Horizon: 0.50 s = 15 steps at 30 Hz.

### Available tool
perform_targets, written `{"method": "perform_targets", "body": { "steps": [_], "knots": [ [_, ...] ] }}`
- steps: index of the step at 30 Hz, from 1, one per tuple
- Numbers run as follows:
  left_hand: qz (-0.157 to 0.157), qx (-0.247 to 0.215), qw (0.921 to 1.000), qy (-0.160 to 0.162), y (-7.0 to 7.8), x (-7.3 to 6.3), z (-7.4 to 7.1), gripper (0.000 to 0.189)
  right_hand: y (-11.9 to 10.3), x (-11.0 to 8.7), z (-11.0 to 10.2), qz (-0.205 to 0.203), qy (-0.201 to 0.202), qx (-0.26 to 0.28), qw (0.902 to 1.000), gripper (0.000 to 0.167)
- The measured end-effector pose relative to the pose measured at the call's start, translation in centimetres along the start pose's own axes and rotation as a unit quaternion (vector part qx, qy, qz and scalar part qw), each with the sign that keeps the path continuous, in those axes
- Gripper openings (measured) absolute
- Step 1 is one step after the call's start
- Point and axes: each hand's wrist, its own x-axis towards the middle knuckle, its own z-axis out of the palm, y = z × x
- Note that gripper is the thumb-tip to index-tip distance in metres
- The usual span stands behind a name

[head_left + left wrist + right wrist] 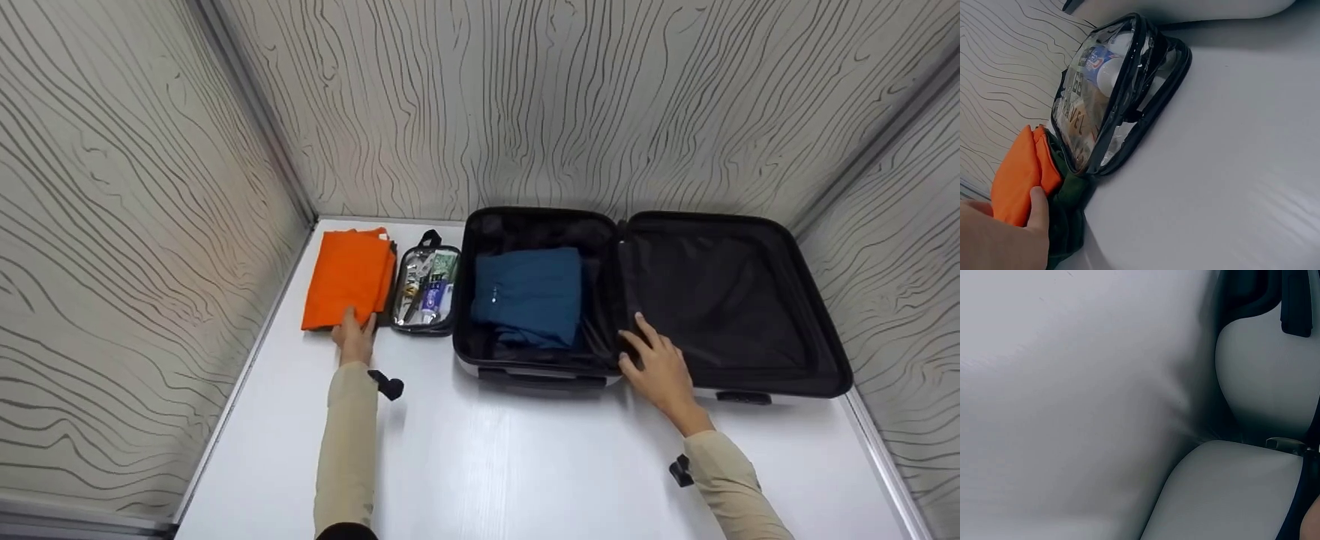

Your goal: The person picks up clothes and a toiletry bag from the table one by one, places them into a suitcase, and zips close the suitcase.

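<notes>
1. Suitcase [735,300], black inside, lies open on the white table [480,457], its two halves side by side.
2. The orange cloth [349,270], folded, lies at the left of the table, on top of a dark green cloth [1069,211].
3. The left hand [355,341] is at the near edge of the orange cloth and pinches it, the thumb against its side and the fingers over its top; the wrist view hides most of the fingers.
4. The clear pouch [424,328], edged in black, sits between the orange cloth and the suitcase; a purple tube [433,298] and a green tube [444,262] show inside.
5. The blue cloth [532,292] lies folded in the suitcase's left half.
6. The right hand [661,371], fingers spread, is at the suitcase's near side, where the halves meet; how firmly it touches, I cannot tell.
7. Both sleeves [346,450] are beige; wavy-lined walls [525,105] stand around the table.
</notes>
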Motion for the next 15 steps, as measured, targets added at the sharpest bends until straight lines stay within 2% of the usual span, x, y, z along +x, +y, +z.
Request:
{"method": "perform_targets", "body": {
  "steps": [4, 11, 15],
  "knots": [
    [0.003, 0.011, 0.9999, 0.003, 0.0, -0.1, 0.2, 0.076, 0.0, 0.0, 0.0, 0.001, -0.003, 0.001, 1.0000, 0.043],
    [0.031, 0.070, 0.9966, 0.030, -0.3, 0.1, 1.6, 0.076, -0.1, 0.0, -0.2, 0.003, -0.003, 0.000, 1.0000, 0.043],
    [0.035, 0.075, 0.9957, 0.042, -0.1, 0.6, 1.9, 0.076, 0.0, -0.1, -0.3, 0.006, -0.006, 0.002, 1.0000, 0.043]
  ]
}}
